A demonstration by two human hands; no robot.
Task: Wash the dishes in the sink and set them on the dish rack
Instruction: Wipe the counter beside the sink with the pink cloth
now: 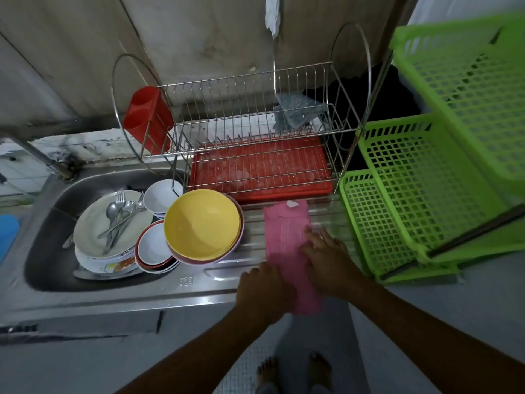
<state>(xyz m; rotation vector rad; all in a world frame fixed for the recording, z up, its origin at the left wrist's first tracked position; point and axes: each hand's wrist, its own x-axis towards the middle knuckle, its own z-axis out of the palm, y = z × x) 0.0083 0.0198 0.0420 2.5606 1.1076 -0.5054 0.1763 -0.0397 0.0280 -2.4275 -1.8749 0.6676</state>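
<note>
The steel sink (pixel 48 260) holds a stack of plates (pixel 93 231) with spoons and forks (pixel 119 217) on top, small white bowls (pixel 160 196) and a large yellow bowl (pixel 203 223) leaning over its right rim. Behind stands the two-tier wire dish rack (pixel 255 123) on a red drip tray (pixel 284 191). A pink cloth (pixel 284 240) lies on the ribbed drainboard. My right hand (pixel 326 257) presses flat on its right side. My left hand (pixel 264 291) holds the cloth's near left edge; its fingers are hidden under the hand.
A red cutlery holder (pixel 147 120) hangs on the rack's left end, and a grey cloth (pixel 301 112) lies on its upper tier. A green plastic basket shelf (pixel 431 172) stands at the right. The tap pipe (pixel 42 157) rises behind the sink. My bare feet show below.
</note>
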